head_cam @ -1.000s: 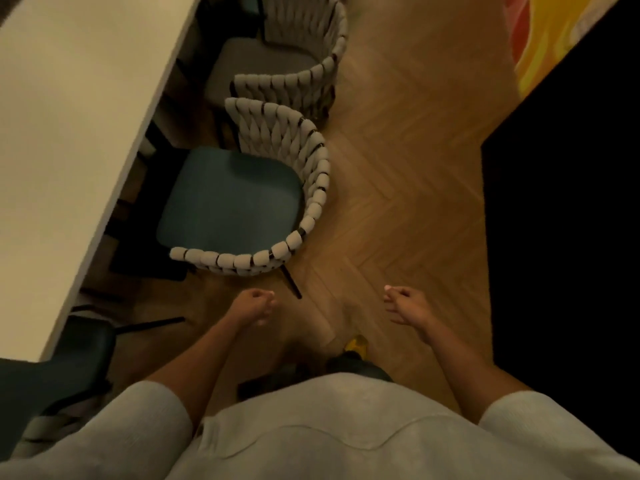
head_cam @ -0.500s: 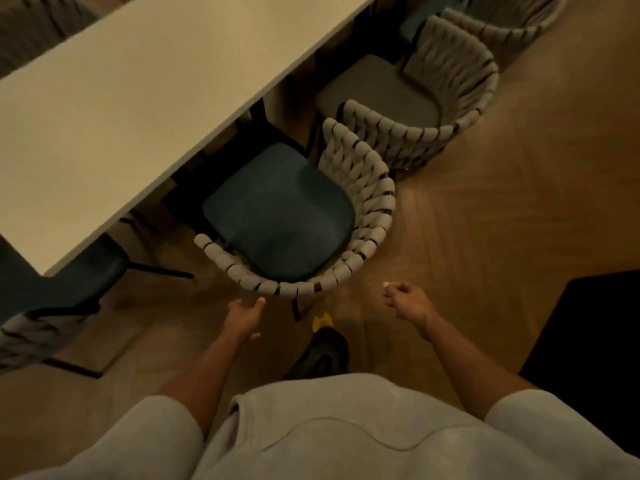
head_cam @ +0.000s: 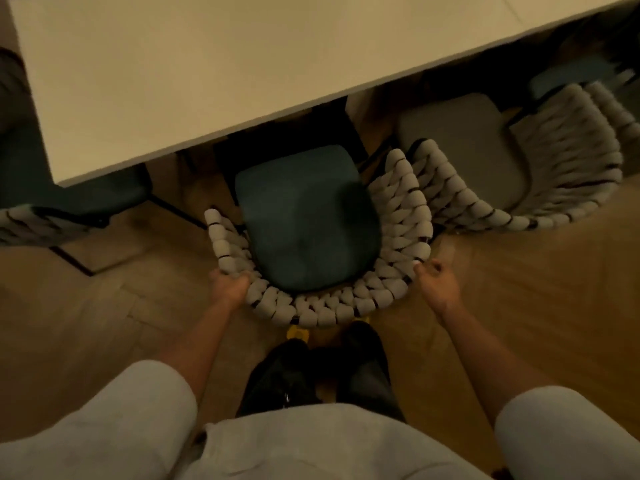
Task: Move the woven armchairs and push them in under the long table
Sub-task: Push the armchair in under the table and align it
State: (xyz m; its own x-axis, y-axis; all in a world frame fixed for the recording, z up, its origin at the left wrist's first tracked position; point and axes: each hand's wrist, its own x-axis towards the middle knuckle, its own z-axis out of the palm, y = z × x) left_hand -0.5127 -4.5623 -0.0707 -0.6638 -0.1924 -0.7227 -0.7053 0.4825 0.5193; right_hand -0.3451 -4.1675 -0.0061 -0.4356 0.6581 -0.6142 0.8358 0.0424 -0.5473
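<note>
Left hand (head_cam: 228, 288) grips armchair (head_cam: 304, 233) back rim; right hand (head_cam: 437, 285) curled against rim's other side, grip unclear; armchair between hands, seat front near table (head_cam: 207, 81) edge ahead.

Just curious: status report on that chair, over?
Left hand grips teal armchair back; right hand at rim, grip unclear. Seat mostly outside table. Grey armchair tight beside it.
</note>
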